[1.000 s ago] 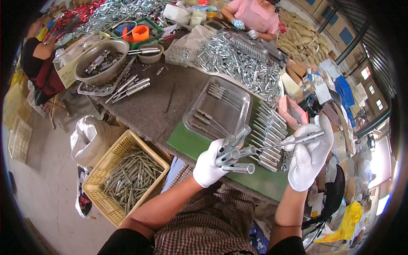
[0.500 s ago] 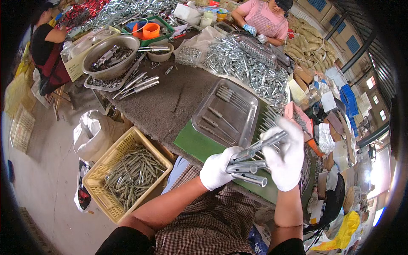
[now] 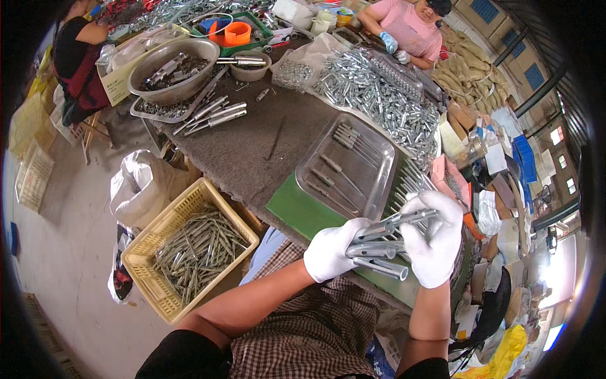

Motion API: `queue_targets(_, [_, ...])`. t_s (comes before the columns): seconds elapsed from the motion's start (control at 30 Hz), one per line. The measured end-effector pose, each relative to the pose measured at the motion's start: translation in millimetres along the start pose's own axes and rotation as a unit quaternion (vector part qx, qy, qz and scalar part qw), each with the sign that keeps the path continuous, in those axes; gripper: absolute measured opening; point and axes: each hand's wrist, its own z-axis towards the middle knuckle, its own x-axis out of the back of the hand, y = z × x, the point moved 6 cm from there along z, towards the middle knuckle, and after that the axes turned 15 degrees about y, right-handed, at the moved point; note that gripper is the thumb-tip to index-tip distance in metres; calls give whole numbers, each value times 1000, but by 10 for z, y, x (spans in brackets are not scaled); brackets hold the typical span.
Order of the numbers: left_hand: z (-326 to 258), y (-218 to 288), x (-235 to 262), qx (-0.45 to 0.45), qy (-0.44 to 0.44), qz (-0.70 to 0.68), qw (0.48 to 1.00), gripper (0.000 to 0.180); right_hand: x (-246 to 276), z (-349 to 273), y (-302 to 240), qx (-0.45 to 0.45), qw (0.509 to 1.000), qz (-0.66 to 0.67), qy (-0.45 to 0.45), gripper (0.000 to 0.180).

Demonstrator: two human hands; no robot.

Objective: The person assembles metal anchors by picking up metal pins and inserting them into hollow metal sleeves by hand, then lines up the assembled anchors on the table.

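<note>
My left hand (image 3: pixel 334 251), in a white glove, is closed around a bundle of several shiny metal tubes (image 3: pixel 385 268). Their open ends point right, toward my other hand. My right hand (image 3: pixel 434 243), also gloved in white, has its fingers curled around the far end of the topmost tube (image 3: pixel 401 221); part of its grip is hidden. Just beyond both hands lies a metal tray (image 3: pixel 314 165) holding several thin rods with thicker ends (image 3: pixel 341 174). More slim metal rods (image 3: pixel 413 180) lie in a row along the tray's right side, partly behind my right hand.
A green board (image 3: pixel 293 208) lies under the tray. Heaped metal parts (image 3: pixel 379 95) cover the far table beside a co-worker (image 3: pixel 410 31). Metal bowl (image 3: pixel 139 79) and loose tubes (image 3: pixel 218 117) are at left. Below the table edge stands a yellow crate (image 3: pixel 142 271) of rods.
The view has shifted slightly, so the table appears farther right. My right hand's fingers have moved from over the top tube toward its end. My left hand keeps hold of the bundle.
</note>
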Motion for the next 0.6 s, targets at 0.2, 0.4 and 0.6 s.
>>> queue_targets(0.2, [-12, -23, 20, -7, 13, 5, 1000, 58, -39, 77, -77, 23, 998, -45, -45, 43])
queue_targets(0.4, [2, -11, 16, -2, 10, 11, 1000, 57, -65, 76, -17, -50, 998, -27, -17, 39])
queue_targets(0.6, [21, 17, 22, -20, 8, -1, 1000, 56, -70, 128, -85, 5, 997, -63, -45, 36])
